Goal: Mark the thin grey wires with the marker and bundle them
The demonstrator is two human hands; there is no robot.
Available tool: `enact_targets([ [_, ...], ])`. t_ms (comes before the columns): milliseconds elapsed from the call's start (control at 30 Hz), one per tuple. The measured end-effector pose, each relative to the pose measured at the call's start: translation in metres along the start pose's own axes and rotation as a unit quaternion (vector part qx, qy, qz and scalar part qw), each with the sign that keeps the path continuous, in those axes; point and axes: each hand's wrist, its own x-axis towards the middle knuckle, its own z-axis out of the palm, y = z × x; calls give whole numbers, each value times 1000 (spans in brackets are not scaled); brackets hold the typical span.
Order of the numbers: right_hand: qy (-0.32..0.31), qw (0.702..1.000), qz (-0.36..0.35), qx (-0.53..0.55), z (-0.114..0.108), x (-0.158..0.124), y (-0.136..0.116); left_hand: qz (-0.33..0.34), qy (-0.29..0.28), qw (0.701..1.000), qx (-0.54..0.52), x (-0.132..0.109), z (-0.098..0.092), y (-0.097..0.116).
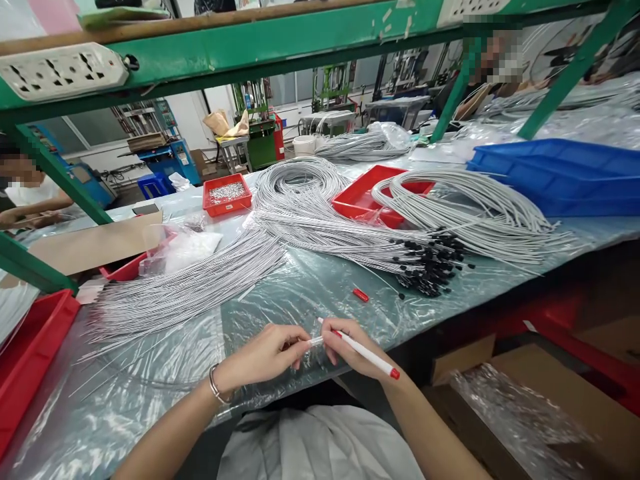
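1. The right hand (350,347) is gripping a white pen (367,355) with a red end. The pen sits slanted, red end pointing back toward the person's body and the other end up by the fingertips.
2. The left hand (265,357) is pinching a small pale piece (315,341) between thumb and fingertips. Honestly it's too tiny to tell what it is. It sits right where the two hands meet, just beside the pen.
3. Both hands are at the near edge of the bench (300,293), which is covered in crinkly clear plastic. There's a thin bracelet (216,385) on the left wrist.
4. A little red cap (360,294) lies on the plastic just past the hands, apart from the pen.
5. Wires everywhere: a loose fan of grey wires (190,287) to the left, and a bundle ending in black tips (430,263) to the right, beyond the cap.
6. Thicker grey cables (465,207) loop over a red tray (360,197). A smaller red tray of metal bits (227,193) sits further back, with a blue bin (560,173) off to the right.
7. A sheet of cardboard (95,243) lies at the left, and a co-worker's arm (35,215) rests beyond it.
8. A white power strip (63,70) is fixed to the green frame overhead.
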Motion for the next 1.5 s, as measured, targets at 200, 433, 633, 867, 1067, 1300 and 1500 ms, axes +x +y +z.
enact_targets([
  [200,30,999,9,-19,12,-3,-5,-22,13,1000,-3,1,7,1],
  [433,149,987,-29,-50,17,-9,5,-13,58,997,40,3,3,5],
  [633,202,953,-161,-157,32,-12,9,-43,57,997,-16,6,-5,0],
  [867,280,925,-194,-168,44,-11,9,-13,84,996,25,9,-2,11],
  [1067,237,961,-103,-96,29,-16,10,7,54,998,-2,9,-4,16],
  [1300,127,991,-14,34,25,-13,3,4,9,1000,18,9,3,12],
  [1500,197,978,17,65,12,-13,15,-32,-41,997,-55,20,13,-16],
])
